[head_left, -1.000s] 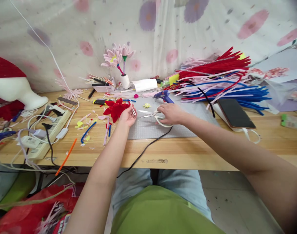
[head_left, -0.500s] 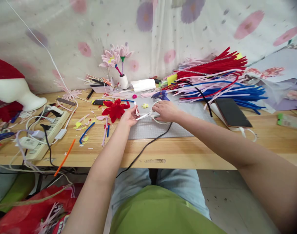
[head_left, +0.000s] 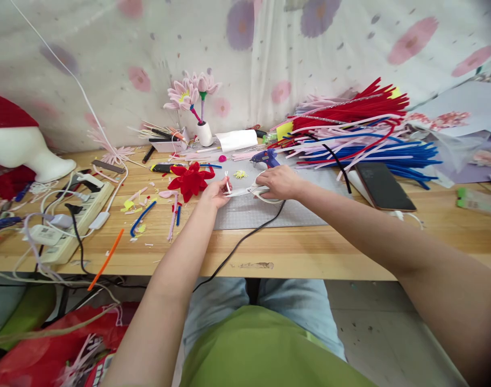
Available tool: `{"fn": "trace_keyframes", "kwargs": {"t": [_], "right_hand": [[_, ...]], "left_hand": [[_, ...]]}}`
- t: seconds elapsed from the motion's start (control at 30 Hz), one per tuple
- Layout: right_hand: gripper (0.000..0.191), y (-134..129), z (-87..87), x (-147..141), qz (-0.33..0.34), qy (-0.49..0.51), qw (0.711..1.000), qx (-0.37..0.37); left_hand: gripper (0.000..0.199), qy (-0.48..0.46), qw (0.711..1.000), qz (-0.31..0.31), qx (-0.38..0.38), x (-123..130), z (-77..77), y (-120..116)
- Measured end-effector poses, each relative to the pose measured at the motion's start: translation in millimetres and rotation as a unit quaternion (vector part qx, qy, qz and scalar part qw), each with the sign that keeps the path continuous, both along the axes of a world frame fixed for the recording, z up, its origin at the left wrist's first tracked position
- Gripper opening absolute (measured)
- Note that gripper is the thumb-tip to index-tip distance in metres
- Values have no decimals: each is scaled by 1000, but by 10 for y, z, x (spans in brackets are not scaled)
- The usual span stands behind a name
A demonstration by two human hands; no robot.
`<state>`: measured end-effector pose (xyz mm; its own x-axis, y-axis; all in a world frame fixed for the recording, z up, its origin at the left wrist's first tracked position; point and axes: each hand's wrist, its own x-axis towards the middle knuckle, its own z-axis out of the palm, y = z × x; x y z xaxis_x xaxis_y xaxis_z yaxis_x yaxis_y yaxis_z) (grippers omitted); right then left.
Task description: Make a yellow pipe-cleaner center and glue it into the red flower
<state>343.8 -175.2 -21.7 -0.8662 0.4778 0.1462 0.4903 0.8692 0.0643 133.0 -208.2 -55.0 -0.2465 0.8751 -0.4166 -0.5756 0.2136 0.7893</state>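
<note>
My left hand pinches a thin white piece that points upward between its fingers. White-handled scissors are in my right hand, their blades reaching left to the white piece at my left fingertips. Just left of my left hand lies a red flower. A small yellow fringed piece rests on the grey mat beyond the blades. The blue glue gun lies right behind my right hand.
A power strip with cables sits at the left. Pipe cleaner bundles and a black phone lie right. A vase with pink flowers stands behind. A black cable crosses the front edge.
The white piece stands more upright in my left hand. My right hand and the scissors have shifted slightly right, and the scissor handles look closer together.
</note>
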Motion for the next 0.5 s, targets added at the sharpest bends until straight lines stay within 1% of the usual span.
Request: {"fn": "trace_keyframes", "kwargs": {"t": [0.1,0.17,0.23,0.3,0.37,0.43,0.47,0.5], "right_hand": [[31,-45,-15,-25,10,-19,1000,-7],[26,-89,-54,-52,41,-43,998,-11],[23,-125,-113,-65,63,-55,996,-11],[22,-139,-178,-52,56,-39,998,-8],[26,-131,-235,-21,15,12,1000,-15],[33,-112,-275,1,-70,108,990,-51],[35,-103,-288,-1,-123,168,974,-89],[37,-94,-296,-13,-171,232,946,-146]], "left_hand": [[13,-69,995,-15,-64,-4,55,-14],[17,-87,994,4,-68,-15,123,-39],[17,-75,995,27,-53,-23,191,-71],[16,-32,998,36,-31,-23,236,-108],[14,31,999,29,-8,-16,248,-149],[12,89,996,10,10,-7,227,-189],[11,109,994,-4,16,0,207,-207],[11,122,992,-22,21,9,184,-225]]}}
